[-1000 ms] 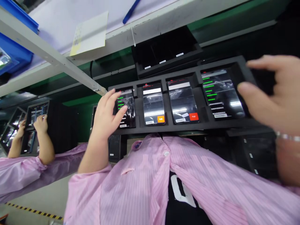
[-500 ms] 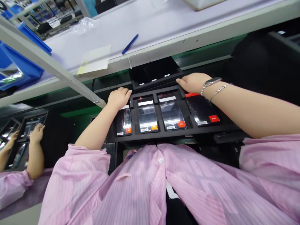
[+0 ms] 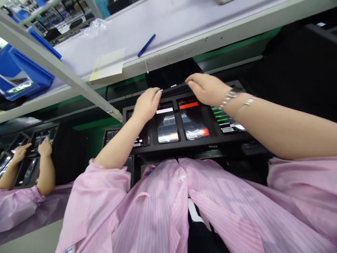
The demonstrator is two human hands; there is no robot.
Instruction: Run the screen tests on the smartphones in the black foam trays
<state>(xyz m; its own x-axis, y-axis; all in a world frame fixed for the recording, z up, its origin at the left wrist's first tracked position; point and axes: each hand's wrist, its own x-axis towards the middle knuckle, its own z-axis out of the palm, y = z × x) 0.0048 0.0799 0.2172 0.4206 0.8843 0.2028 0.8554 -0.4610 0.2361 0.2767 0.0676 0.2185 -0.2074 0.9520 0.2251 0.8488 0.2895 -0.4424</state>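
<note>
A black tray (image 3: 184, 146) in front of me holds several phones with lit screens. One phone (image 3: 167, 123) shows a white bar, one (image 3: 193, 121) a red bar, one (image 3: 225, 119) green text. Behind it lies a second black tray (image 3: 171, 75) with dark slots. My left hand (image 3: 147, 103) curls its fingers on that far tray's near edge, over the left phones. My right hand (image 3: 205, 89), with watch and bracelet on the wrist, grips the same edge further right. My left forearm hides most of the leftmost phone.
Above runs a white shelf with a blue pen (image 3: 146, 45), a paper note (image 3: 107, 64) and a plastic bag. Blue bins (image 3: 18, 73) hang at the left beside a slanted metal bar (image 3: 65, 77). At far left a co-worker's hands (image 3: 44, 147) rest on another phone tray.
Both hands left the near tray's far corners, moved toward the middle and closed on the far tray's near edge. Some phone screens now show different content.
</note>
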